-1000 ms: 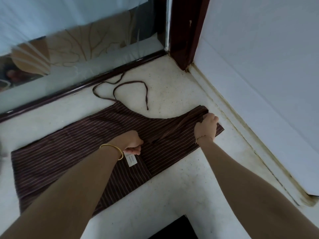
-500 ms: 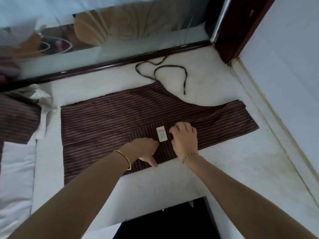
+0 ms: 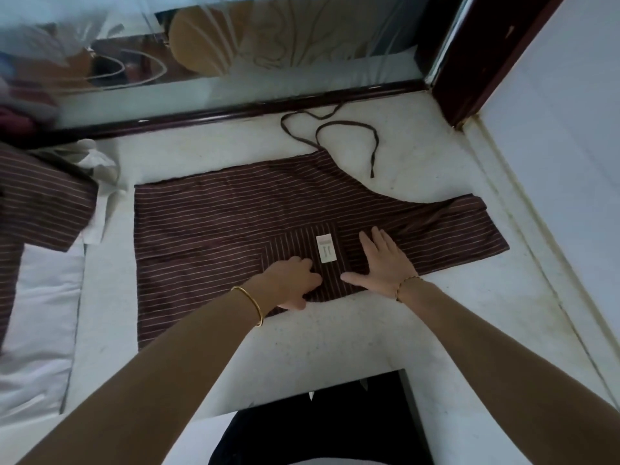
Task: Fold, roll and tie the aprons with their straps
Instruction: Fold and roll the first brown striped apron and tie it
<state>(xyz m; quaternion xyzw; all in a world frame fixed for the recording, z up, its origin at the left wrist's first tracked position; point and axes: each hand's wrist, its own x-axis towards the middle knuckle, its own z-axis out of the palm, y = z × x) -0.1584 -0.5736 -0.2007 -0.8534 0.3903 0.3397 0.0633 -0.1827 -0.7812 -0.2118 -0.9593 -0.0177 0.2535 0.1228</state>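
Striped apron (image 3: 235, 226) lies flat on the pale floor (image 3: 385, 330), long axis running left–right across the view, already folded into a band. White label (image 3: 324, 249) sits near the band's near edge, about mid-length; use it as landmark. Left hand (image 3: 291, 282) is just left of the label and nearer the person, fingers curled, thumb at the near hem — looks like a pinch on the edge, can't fully confirm. Right hand (image 3: 382, 261) is just right of the label, palm down, fingers spread flat on the cloth. Straps (image 3: 339, 127) trail on the floor beyond the label, off the far edge. Both hands are at mid-length, so either end is equally reachable; rolling likely starts from one short end along the long axis. Second striped apron (image 3: 37, 203) lies far left of the label.
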